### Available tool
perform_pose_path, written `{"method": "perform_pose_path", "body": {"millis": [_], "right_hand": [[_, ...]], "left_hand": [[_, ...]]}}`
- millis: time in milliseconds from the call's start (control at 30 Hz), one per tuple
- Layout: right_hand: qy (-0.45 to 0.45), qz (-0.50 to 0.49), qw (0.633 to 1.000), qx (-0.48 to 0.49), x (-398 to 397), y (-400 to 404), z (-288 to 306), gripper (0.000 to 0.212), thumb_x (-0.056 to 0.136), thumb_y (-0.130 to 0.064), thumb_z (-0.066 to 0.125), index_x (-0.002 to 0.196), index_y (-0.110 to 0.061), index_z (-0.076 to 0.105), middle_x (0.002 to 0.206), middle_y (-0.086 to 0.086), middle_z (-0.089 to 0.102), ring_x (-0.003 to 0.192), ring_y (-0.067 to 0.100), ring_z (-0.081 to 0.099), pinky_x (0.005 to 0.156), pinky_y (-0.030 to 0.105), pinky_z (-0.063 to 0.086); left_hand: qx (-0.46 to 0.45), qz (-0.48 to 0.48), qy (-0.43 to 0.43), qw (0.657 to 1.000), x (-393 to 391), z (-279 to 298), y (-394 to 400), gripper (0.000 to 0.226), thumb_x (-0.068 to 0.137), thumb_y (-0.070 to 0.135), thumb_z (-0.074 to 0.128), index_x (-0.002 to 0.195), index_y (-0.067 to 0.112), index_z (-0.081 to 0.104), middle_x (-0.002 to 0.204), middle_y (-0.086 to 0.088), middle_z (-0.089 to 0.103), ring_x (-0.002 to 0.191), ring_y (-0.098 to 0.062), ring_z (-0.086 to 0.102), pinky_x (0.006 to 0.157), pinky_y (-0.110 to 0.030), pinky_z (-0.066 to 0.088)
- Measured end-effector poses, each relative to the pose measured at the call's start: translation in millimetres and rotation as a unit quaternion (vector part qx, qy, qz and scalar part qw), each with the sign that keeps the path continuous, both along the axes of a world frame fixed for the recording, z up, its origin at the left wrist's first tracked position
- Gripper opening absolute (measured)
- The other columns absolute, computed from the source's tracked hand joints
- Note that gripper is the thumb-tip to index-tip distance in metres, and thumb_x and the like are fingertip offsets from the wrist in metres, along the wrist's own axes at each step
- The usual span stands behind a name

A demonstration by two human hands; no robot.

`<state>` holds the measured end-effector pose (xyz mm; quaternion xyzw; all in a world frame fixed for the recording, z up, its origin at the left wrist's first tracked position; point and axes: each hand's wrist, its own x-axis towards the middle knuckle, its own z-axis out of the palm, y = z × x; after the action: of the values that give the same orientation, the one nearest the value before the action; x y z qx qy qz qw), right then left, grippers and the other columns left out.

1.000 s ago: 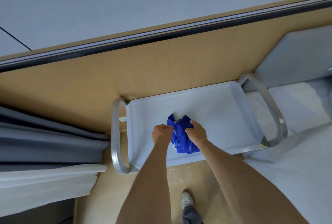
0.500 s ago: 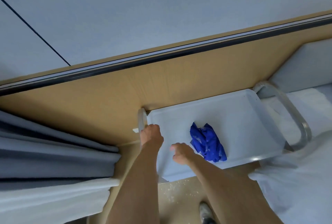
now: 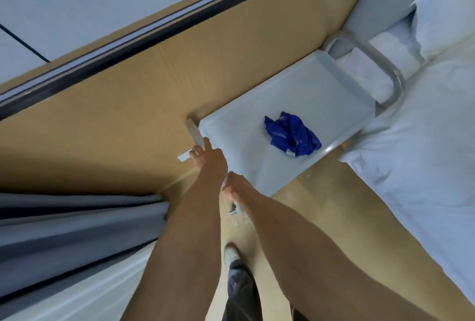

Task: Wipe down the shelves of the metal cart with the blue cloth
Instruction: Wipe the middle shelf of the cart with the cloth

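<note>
**Me:** Blue cloth (image 3: 291,133): one item, crumpled into a loose heap, lying on the top shelf (image 3: 303,94) of the metal cart (image 3: 341,81), toward its near right part, close to the front rim. Nothing is touching it.

**Other:** Hands?

**Me:** Left hand (image 3: 209,160): at the cart's left end, fingers curled around the end handle (image 3: 193,130). Right hand (image 3: 232,187): just beside the left, lower on the same end, fingers folded in at the frame; I cannot tell for sure what it grips, since my own forearm covers part of it. Neither holds the cloth.

**Other:** Surroundings?

**Me:** Wooden wall panel (image 3: 128,94) behind the cart. Bed with white linen (image 3: 416,153) hard against its right end. Grey curtain (image 3: 77,223) to the left. Floor (image 3: 316,192) below, with my shoe (image 3: 231,253) showing.

**Other:** Progress?

**Me:** Top shelf: bare apart from the cloth; whether it is wiped clean cannot be read from the surface. Lower shelves: none visible from this angle, so I count them as not done. My judgement: wiping is paused and I am set to shift the cart by its handle, probably to reach the rest. Remaining: take up the cloth and wipe whatever shelves sit below.
</note>
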<state>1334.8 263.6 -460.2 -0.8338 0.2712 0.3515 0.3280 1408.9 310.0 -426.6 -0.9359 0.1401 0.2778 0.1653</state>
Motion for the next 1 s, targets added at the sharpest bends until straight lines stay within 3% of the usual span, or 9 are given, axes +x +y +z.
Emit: {"method": "perform_pose_path", "body": {"millis": [100,200,367,500,600,733,800,933,1000], "right_hand": [[0.002,-0.030,1.000,-0.004,-20.8,8.1,-0.7,0.004,0.092,-0.014,0.054,0.096,-0.013,0.052,0.091,0.005,0.060,0.083,0.024,0.061,0.068,0.028,0.043],[0.001,-0.060,0.998,0.009,-48.7,11.1,-1.5,0.016,0.092,-0.014,0.055,0.108,-0.011,0.057,0.106,0.005,0.063,0.102,0.025,0.064,0.074,0.029,0.046],[0.039,-0.079,0.996,0.021,-104.1,-2.0,-3.4,0.011,0.088,-0.008,0.059,0.086,-0.015,0.052,0.108,0.007,0.064,0.098,0.025,0.063,0.070,0.026,0.043],[0.051,-0.056,0.997,0.016,-144.9,-17.2,-4.6,0.022,0.092,-0.013,0.059,0.114,-0.008,0.060,0.116,0.007,0.065,0.106,0.026,0.065,0.080,0.026,0.049],[0.059,-0.049,0.997,0.007,-178.1,-28.6,-1.7,0.011,0.091,-0.014,0.056,0.102,-0.013,0.057,0.108,0.006,0.064,0.098,0.027,0.063,0.089,0.032,0.050],[0.071,-0.060,0.995,-0.019,-221.9,-46.8,0.9,0.013,0.090,-0.015,0.052,0.103,-0.017,0.056,0.098,0.004,0.060,0.100,0.027,0.058,0.101,0.046,0.036],[0.075,-0.059,0.995,-0.027,-243.3,-58.9,0.9,0.017,0.090,-0.009,0.051,0.105,-0.016,0.057,0.103,0.005,0.061,0.108,0.028,0.059,0.104,0.046,0.034],[0.083,-0.043,0.994,-0.058,-282.7,-84.5,-5.8,0.020,0.085,-0.005,0.057,0.073,-0.017,0.045,0.078,0.000,0.050,0.104,0.024,0.061,0.101,0.042,0.039],[0.075,-0.033,0.994,-0.071,-297.4,-94.4,-6.1,0.022,0.084,-0.005,0.058,0.071,-0.017,0.044,0.075,-0.001,0.049,0.100,0.023,0.061,0.099,0.041,0.039]], "left_hand": [[0.061,-0.067,-0.010,0.996,-8.3,2.0,-5.3,0.035,0.092,0.029,0.048,0.125,0.023,0.057,0.144,-0.011,0.036,0.131,-0.038,0.033,0.111,-0.047,0.024],[0.093,-0.085,0.001,0.992,-23.1,1.9,-11.8,0.033,0.089,0.027,0.050,0.120,0.021,0.058,0.130,-0.011,0.044,0.125,-0.035,0.040,0.109,-0.045,0.026],[0.107,-0.101,0.010,0.989,-59.6,-4.5,-7.3,0.028,0.090,0.027,0.050,0.116,0.021,0.059,0.129,-0.013,0.047,0.124,-0.031,0.036,0.099,-0.042,0.033],[0.089,-0.057,0.016,0.994,-97.0,-9.5,-2.5,0.027,0.092,0.027,0.043,0.111,0.020,0.062,0.126,-0.012,0.046,0.121,-0.029,0.034,0.098,-0.041,0.032],[0.087,-0.023,0.017,0.996,-139.4,-17.6,-2.8,0.035,0.095,0.032,0.036,0.114,0.022,0.063,0.133,-0.010,0.045,0.131,-0.028,0.025,0.112,-0.051,0.019],[0.089,0.009,0.018,0.996,-192.5,-22.6,-15.0,0.040,0.096,0.034,0.033,0.122,0.022,0.061,0.136,-0.008,0.044,0.137,-0.026,0.018,0.112,-0.058,0.014],[0.102,0.019,0.026,0.994,-217.4,-22.2,-26.5,0.039,0.093,0.035,0.035,0.119,0.025,0.062,0.130,-0.007,0.047,0.135,-0.027,0.020,0.111,-0.063,0.013],[0.107,0.020,0.018,0.994,-269.9,-19.8,-46.8,0.039,0.094,0.035,0.032,0.116,0.026,0.063,0.125,-0.006,0.048,0.129,-0.027,0.025,0.110,-0.061,0.014],[0.106,0.009,0.009,0.994,-288.4,-15.5,-54.5,0.039,0.096,0.033,0.031,0.116,0.027,0.064,0.125,-0.005,0.049,0.127,-0.027,0.027,0.107,-0.057,0.018]]}}
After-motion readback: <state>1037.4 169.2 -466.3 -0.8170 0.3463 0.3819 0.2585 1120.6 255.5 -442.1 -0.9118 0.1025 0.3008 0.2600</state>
